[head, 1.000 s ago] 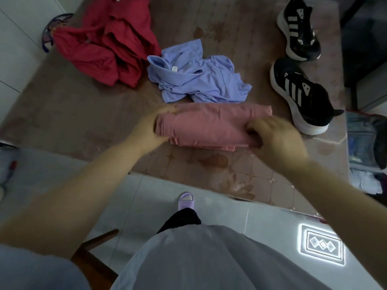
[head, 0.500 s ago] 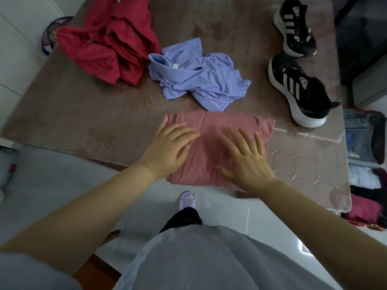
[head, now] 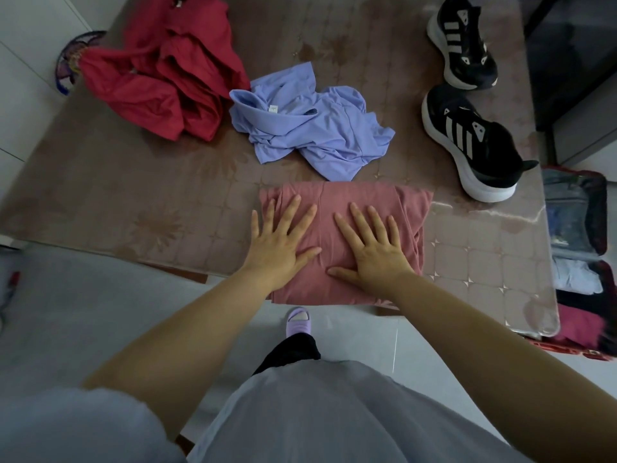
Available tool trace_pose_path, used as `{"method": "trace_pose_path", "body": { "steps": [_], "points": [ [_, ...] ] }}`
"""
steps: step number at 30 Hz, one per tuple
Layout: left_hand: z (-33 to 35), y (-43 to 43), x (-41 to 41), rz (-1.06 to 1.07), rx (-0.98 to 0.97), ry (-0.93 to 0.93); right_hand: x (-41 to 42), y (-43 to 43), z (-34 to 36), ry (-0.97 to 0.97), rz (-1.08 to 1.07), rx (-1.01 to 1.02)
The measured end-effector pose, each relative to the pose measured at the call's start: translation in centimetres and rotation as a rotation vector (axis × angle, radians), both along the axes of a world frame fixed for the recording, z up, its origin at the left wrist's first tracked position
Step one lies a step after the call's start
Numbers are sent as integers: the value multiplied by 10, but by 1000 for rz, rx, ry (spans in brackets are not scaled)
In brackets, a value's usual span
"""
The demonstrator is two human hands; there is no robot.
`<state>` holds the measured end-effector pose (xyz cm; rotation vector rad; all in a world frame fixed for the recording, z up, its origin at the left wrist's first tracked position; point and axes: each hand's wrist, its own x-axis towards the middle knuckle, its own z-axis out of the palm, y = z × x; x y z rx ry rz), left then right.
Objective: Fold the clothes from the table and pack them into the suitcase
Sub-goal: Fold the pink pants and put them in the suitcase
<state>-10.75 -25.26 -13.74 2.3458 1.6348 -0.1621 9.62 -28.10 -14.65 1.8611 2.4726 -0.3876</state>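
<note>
Both hands lie flat on the folded pink garment, palms down and fingers straight and spread. The left hand covers its left half and the right hand its right half, and neither grips anything. To me this looks like pressing, to flatten the layers and set the creases so the bundle holds its shape when lifted. The garment sits at the near edge of the table, with its lower hem just over the lip, which keeps it close to the person's body.

The crumpled blue shirt lies just beyond it, and the red garment is heaped at the far left. Both are unfolded, waiting their turn I'd guess. Two black trainers stand on the right side of the table. The open suitcase sits on the floor past the table's right edge with some clothes already inside, so the carry across should be short.

A second ago the hands were curled round the two ends of the pink cloth, which was then a narrower band lying farther up the table. Half a second ago the palms were already down on it. Since then the fingers have fanned wider — and the piece now reads as a squarish pad.
</note>
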Motion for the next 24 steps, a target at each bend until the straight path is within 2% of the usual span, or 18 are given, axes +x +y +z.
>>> {"method": "trace_pose_path", "body": {
  "steps": [1, 3, 6, 9, 13, 16, 20, 24],
  "points": [
    [0, 1, -2, 4, -33, -58, 3, 3, 5, 67, -24, -37],
    [1, 1, -6, 86, -57, -276, 14, 9, 17, 279, -154, 17],
    [6, 0, -15, 442, -127, -604, 43, 15, 24, 422, -412, 103],
    [11, -1, -15, 546, -259, -591, 64, 20, 24, 329, -473, -74],
    [10, 6, -14, 540, -365, -658, 70, 44, 32, 187, -262, -172],
    [11, 9, -10, 564, -401, -769, 66, 59, 39, 106, -196, -250],
    [12, 18, -8, 698, -384, -934, 65, 65, 48, 117, -215, -278],
    [13, 27, -6, 809, -424, -995, 63, 55, 44, 178, -283, -213]
  ]
}}
